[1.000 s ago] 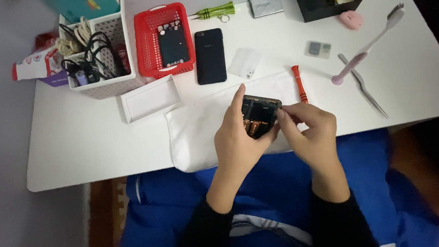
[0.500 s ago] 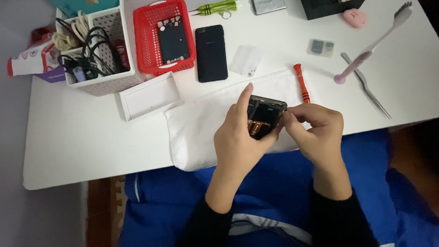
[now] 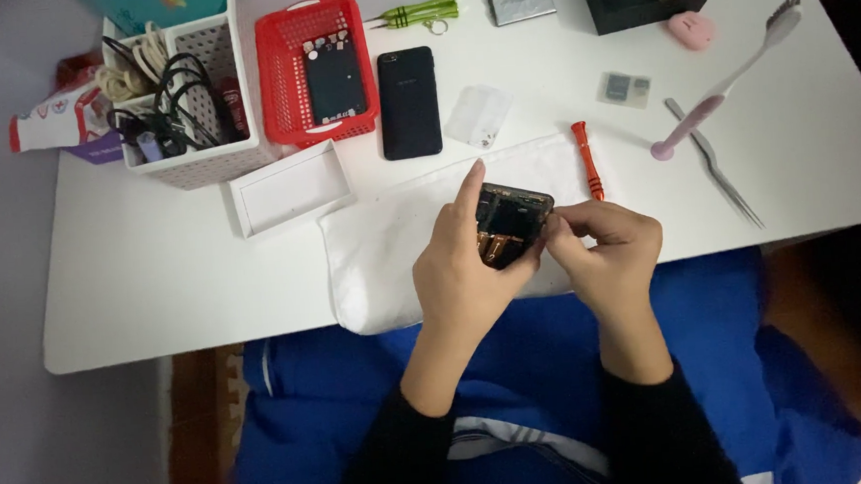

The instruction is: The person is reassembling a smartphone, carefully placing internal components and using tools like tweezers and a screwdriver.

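Fingers (image 3: pixel 558 233) gripping opened phone (image 3: pixel 511 224), red basket (image 3: pixel 282 78) holding phone part (image 3: pixel 333 80)

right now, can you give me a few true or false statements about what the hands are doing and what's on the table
1. Both hands hold the opened phone over the white cloth. True.
2. The left hand holds the orange screwdriver. False: the orange screwdriver lies on the table, apart from both hands.
3. The red basket holds a dark flat phone part. True.
4. The black phone lies inside the white tray. False: it lies on the table beside the red basket; the white tray looks empty.
5. The right hand pinches at the opened phone's right edge. True.
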